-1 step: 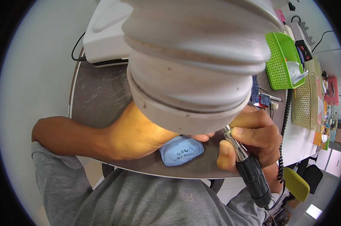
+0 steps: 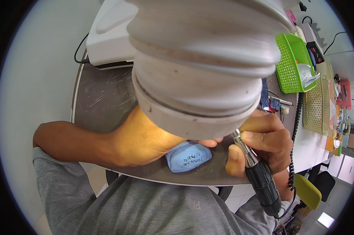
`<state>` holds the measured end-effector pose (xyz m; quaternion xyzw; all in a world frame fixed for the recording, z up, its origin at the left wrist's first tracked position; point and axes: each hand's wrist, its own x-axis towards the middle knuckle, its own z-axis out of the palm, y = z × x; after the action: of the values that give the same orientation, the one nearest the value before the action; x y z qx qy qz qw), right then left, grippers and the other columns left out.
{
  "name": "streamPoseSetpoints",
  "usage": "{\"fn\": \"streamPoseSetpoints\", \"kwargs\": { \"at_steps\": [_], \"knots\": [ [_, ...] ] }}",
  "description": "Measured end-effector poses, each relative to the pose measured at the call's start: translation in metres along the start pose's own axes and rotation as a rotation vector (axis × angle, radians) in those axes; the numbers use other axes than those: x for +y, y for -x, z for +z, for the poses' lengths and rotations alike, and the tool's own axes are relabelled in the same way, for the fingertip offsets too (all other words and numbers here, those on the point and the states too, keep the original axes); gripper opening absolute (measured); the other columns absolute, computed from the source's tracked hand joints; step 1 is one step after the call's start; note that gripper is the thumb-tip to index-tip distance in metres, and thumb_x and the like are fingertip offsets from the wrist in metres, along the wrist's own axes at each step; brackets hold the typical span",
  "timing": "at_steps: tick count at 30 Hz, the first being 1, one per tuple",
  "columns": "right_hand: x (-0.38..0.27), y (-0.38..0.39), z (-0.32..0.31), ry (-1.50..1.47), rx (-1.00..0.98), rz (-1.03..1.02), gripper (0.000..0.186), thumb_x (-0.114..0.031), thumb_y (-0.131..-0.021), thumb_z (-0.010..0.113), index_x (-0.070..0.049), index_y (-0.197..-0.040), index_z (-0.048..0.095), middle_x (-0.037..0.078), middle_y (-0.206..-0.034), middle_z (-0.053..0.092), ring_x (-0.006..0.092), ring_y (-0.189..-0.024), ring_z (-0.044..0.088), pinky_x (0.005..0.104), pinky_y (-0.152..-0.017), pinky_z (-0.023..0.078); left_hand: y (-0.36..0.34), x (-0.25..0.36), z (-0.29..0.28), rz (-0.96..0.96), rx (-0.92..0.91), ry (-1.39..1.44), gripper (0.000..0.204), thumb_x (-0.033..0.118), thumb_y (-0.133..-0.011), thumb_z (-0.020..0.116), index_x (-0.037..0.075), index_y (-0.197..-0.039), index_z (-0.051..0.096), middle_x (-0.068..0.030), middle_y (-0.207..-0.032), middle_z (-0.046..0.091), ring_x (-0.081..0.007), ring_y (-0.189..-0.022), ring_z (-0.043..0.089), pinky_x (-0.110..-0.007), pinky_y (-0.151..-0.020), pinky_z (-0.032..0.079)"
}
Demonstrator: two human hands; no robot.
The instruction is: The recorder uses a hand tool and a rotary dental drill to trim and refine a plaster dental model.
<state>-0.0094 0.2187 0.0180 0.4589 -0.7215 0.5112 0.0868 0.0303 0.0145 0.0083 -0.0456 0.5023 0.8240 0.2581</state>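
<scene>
The handpiece (image 2: 261, 188) is gripped between the thumb and fingers of the right hand (image 2: 269, 143), its metal end pointed far and left, under the white hose (image 2: 204, 58). The left hand (image 2: 153, 137) is mostly covered by the hose (only its back and wrist are plainly seen), so whether anything is grasped there cannot be told. The blue block (image 2: 188, 156), marked with dark handwriting, is laid on the table (image 2: 102, 94) by the near edge, between both hands. A green basket (image 2: 280, 68) is placed far right.
</scene>
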Motion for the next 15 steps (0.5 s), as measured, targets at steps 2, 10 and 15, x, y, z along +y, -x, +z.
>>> {"fn": "streamPoseSetpoints", "kwargs": {
  "at_steps": [2,10,15],
  "knots": [
    [-0.0014,0.0006,0.0000,0.006,0.001,0.004,0.026,-0.006,-0.073,0.074,0.001,-0.087,0.053,0.014,-0.076,0.060,0.0348,-0.083,0.068,0.0314,-0.059,0.057,0.0003,0.0003,0.0004,0.006,-0.006,0.001,0.015,0.006,-0.086,0.063,-0.001,-0.099,0.063,-0.0099,-0.092,0.068,-0.0147,-0.086,0.065,-0.026,-0.077,0.055],
    [-0.0007,0.0006,-0.0001,-0.022,-0.001,0.016,0.028,-0.004,-0.071,0.075,0.001,-0.087,0.052,0.014,-0.077,0.060,0.0350,-0.085,0.068,0.0316,-0.060,0.058,0.0004,0.0009,-0.0002,0.009,-0.024,0.011,0.018,0.008,-0.089,0.061,-0.003,-0.103,0.061,-0.0117,-0.094,0.067,-0.0153,-0.086,0.065,-0.026,-0.077,0.055],
    [-0.0031,-0.0003,0.0005,0.014,-0.009,0.018,0.027,-0.004,-0.072,0.075,0.001,-0.087,0.053,0.014,-0.077,0.060,0.0347,-0.084,0.068,0.0312,-0.059,0.058,0.0004,0.0018,0.0001,0.004,-0.028,0.007,0.018,0.008,-0.089,0.060,-0.003,-0.103,0.061,-0.0118,-0.094,0.067,-0.0152,-0.086,0.065,-0.026,-0.077,0.055]
  ]
}}
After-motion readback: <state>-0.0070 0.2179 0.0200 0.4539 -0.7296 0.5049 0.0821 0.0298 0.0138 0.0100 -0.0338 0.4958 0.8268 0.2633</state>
